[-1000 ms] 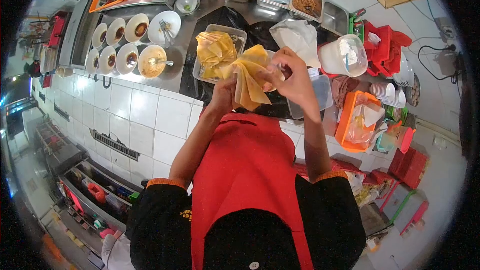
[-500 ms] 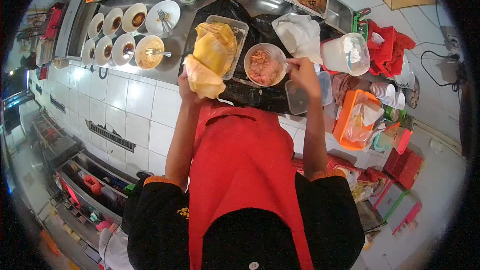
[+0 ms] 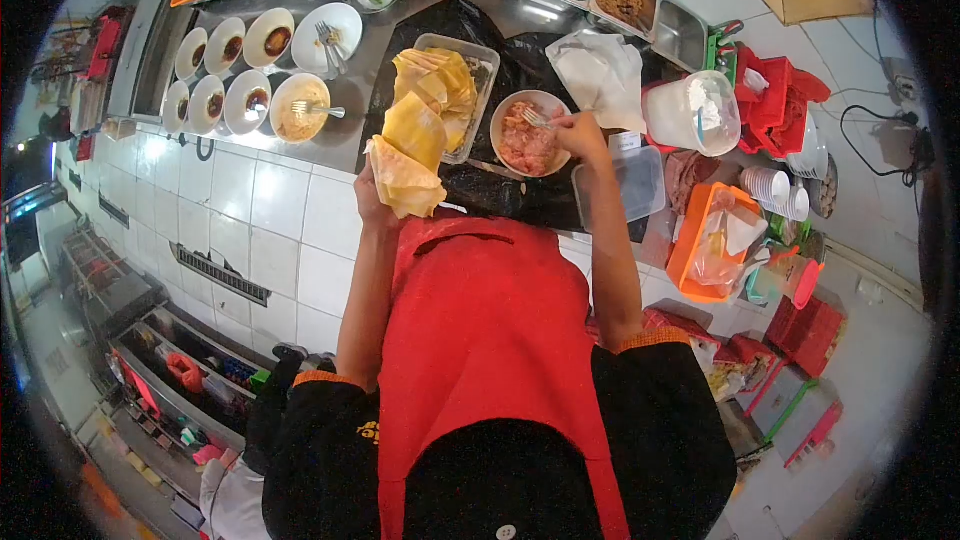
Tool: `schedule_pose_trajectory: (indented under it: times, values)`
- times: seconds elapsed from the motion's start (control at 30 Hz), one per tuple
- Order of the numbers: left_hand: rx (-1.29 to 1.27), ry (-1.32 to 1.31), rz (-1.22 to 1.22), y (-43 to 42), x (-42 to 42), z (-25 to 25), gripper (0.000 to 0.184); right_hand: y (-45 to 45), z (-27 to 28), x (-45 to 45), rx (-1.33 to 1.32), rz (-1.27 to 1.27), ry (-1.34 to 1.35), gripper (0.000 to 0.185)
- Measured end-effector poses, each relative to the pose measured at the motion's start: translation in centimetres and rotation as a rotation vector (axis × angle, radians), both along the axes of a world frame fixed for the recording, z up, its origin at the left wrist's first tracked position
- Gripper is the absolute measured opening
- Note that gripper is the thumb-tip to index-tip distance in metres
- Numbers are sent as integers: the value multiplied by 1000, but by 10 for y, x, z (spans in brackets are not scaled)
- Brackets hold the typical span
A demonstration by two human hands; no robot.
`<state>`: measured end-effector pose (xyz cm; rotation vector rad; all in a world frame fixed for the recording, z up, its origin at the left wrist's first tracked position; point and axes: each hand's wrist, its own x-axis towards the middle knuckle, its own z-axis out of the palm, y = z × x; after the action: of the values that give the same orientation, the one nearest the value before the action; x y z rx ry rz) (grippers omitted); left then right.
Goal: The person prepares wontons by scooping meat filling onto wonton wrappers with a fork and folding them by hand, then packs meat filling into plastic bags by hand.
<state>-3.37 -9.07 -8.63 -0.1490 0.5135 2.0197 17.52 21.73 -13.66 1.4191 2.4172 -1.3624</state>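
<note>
My left hand [image 3: 372, 196] holds a stack of thin yellow wrappers [image 3: 412, 162] that fans out above the counter's front edge. Closed on a fork [image 3: 536, 118], my right hand [image 3: 583, 138] is at the right rim of a white bowl. The fork's tines touch the pink minced meat [image 3: 527, 147] in that bowl. More yellow wrappers [image 3: 455, 90] lie in a metal tray [image 3: 484, 90] just behind the held stack. A clear plastic lid [image 3: 625, 190] lies to the right of the bowl, partly under my right wrist.
Small bowls with dark sauce [image 3: 247, 100] stand at the left, beside a bowl with a fork [image 3: 300, 110]. White paper [image 3: 600, 75], a tub of white powder [image 3: 690, 112] and an orange basket [image 3: 690, 240] are at the right. Metal food trays [image 3: 622, 0] line the back.
My left hand has moved left, the wrappers going from between both hands to that hand alone. My right hand has gone from the wrappers to the fork, whose tines are now over the meat.
</note>
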Motion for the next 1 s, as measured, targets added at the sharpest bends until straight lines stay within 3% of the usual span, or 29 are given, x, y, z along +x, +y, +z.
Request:
schedule_pose_trajectory:
  times: [0.03, 0.17, 0.23, 0.4, 0.57, 0.7, 0.77, 0.87, 1.0]
  values:
    - [2, 14, 5, -2, 1, -4, 51, 1, -1, 3, -170, -95, 30, 23]
    - [-6, -17, 2, -1, 4, -6, 50, -3, -12, 9, -412, -175, 121, 28]
    - [45, -34, -35, 4, 5, 0, 50, -16, -24, -1, 157, 18, 126, 29]
    - [28, -40, -55, 9, 5, 7, 51, -36, 7, -2, 163, 146, 139, 27]
    - [-76, 41, -20, 9, 8, 12, 49, -39, 60, -9, 217, 10, -118, 24]
    - [-70, 4, -50, 10, 9, 16, 50, -39, 45, -24, 315, -101, -238, 21]
    - [-101, 12, -25, 10, 9, 14, 50, -43, 39, -23, 335, -9, -108, 19]
    - [48, -29, -70, 7, 8, 6, 49, -38, 48, -21, 303, -25, -167, 24]
    - [9, -60, -58, 9, 10, 8, 50, -48, 28, -30, 383, -25, -101, 19]
